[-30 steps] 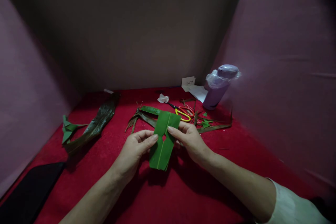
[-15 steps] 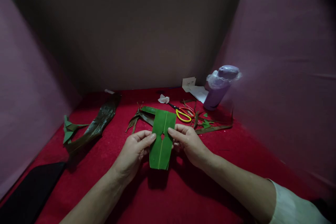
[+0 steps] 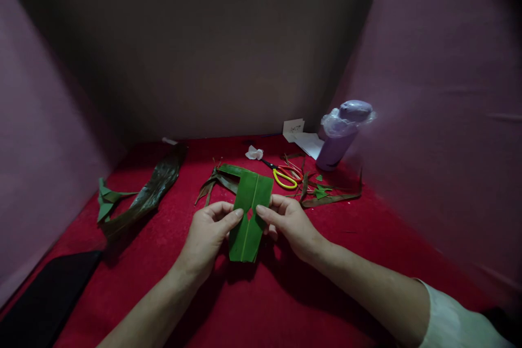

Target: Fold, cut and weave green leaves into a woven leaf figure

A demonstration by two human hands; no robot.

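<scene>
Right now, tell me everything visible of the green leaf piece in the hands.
The green leaf piece looks smooth and fresh, an oblong with a pale lengthwise rib and a small hole near its middle. It is held over the red tabletop, top leaning slightly right, lower end narrowing. The left hand and right hand pinch opposite edges, thumbs in front.

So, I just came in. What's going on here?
A person is holding a cut piece of green leaf in both bare hands, above a red surface. The left hand pinches one long edge and the right hand the other, thumbs on top, on either side of a small hole. Beyond them lie yellow-and-red-handled scissors, unheld, with leaf strips to their right and a purple container farther back.
</scene>
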